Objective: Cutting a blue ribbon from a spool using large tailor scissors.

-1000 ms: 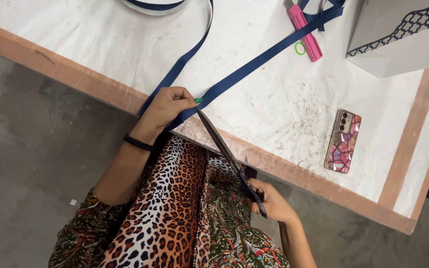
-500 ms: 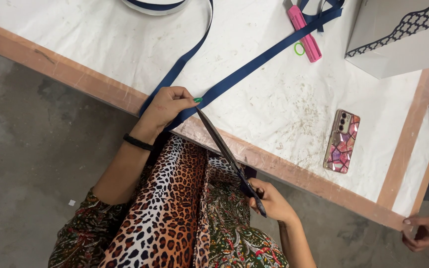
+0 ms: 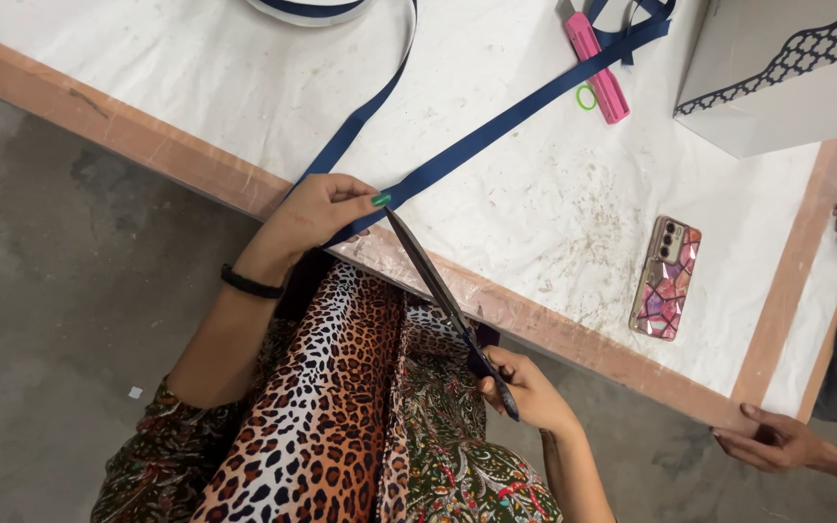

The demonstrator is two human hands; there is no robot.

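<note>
A: The navy ribbon (image 3: 496, 131) is what you work on. Your left hand (image 3: 317, 213) pinches it shut at the near edge of the table (image 3: 196, 169), and from that pinch it runs away across the white cover toward the pink tool (image 3: 596, 66).

B: How does it handle?

A: I judge it light, limp and a bit slick, so it only lies flat while you hold it taut. Pinch it just beside the blades, as you do.

B: And your other hand?

A: Your right hand (image 3: 527, 392) is closed around the handles of the long scissors (image 3: 443, 295), below the table edge over your lap. The tip points at the ribbon beside your left thumb; I cannot tell how far the blades are apart.

B: The surroundings?

A: The cover is stained and wrinkled. Right of the ribbon lies a phone (image 3: 666, 279) in a patterned case, beyond it a grey box (image 3: 758, 92). Another person's hands (image 3: 772, 441) rest at the table's right corner. The floor is bare concrete.
</note>
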